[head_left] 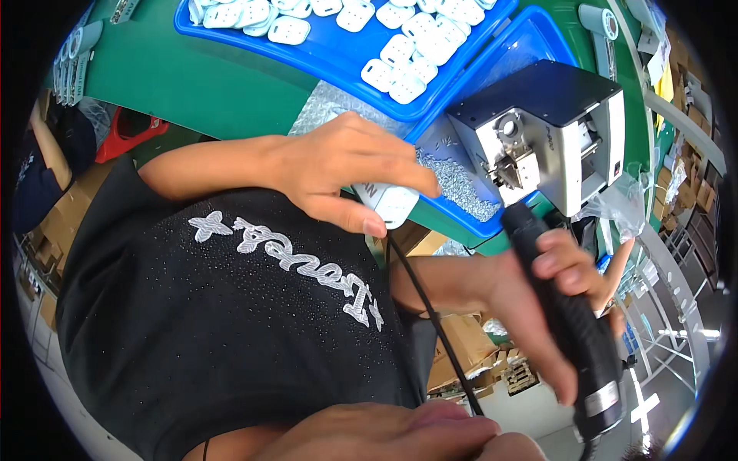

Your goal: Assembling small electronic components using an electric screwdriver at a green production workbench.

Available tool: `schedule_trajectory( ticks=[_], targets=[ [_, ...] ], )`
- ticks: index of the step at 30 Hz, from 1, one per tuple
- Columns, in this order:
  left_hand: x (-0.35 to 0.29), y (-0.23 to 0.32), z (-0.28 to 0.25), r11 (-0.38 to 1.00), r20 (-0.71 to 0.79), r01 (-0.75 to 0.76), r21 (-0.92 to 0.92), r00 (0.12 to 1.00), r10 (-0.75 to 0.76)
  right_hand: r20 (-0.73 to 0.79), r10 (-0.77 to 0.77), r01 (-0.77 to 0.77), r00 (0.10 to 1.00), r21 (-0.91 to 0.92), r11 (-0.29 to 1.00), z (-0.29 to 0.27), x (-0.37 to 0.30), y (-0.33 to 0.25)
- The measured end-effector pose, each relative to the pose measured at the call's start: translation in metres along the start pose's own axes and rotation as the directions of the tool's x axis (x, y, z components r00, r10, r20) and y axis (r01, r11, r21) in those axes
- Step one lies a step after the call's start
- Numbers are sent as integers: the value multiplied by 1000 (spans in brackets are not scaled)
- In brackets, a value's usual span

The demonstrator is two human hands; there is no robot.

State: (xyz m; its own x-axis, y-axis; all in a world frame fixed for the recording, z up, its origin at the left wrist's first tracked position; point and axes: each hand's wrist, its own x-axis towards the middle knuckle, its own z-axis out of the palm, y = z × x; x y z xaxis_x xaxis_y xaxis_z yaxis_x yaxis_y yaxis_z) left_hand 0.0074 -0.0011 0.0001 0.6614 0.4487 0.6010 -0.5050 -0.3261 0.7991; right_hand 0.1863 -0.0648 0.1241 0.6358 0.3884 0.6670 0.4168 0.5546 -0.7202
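Note:
My left hand is closed around a small white plastic housing, with the thumb at its lower edge and the fingers over its top. In my right hand is a black electric screwdriver, its cord trailing from the lower end. The driver's nose points up toward the front of a screw feeder, a boxy machine with a black top. Whether the bit touches the feeder's metal outlet I cannot tell. Loose small screws lie in a blue bin beside the feeder.
A blue tray piled with white flat parts lies on the green table. Grey handled parts stand far left, another far right. A black cable hangs before me. Another person's arm shows at left.

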Motion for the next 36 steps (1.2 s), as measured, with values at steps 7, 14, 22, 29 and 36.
schedule_trajectory(
  ticks=[7, 14, 22, 29, 36],
  targets=[
    [-5, 6, -1, 993, 61, 34, 113, 997, -41, 8, 140, -139, 990, -98, 985, -5, 8, 37],
    [-5, 2, 4, 995, 10, -6, 95, 1000, 6, 276, 81, -115, 958, 110, 987, -4, 10, -26],
    [-8, 3, 4, 989, 2, 19, 144, 1000, -20, 636, 119, -290, 762, 171, 942, -40, 36, -49],
    [-6, 2, 4, 988, 65, 25, 154, 997, -36, -17, 27, -30, 1000, -200, 979, -1, 18, 11],
    [-7, 2, 8, 983, -19, 24, 185, 1000, -21, 264, 342, -381, 902, 116, 917, -6, 9, 34]
  ],
)
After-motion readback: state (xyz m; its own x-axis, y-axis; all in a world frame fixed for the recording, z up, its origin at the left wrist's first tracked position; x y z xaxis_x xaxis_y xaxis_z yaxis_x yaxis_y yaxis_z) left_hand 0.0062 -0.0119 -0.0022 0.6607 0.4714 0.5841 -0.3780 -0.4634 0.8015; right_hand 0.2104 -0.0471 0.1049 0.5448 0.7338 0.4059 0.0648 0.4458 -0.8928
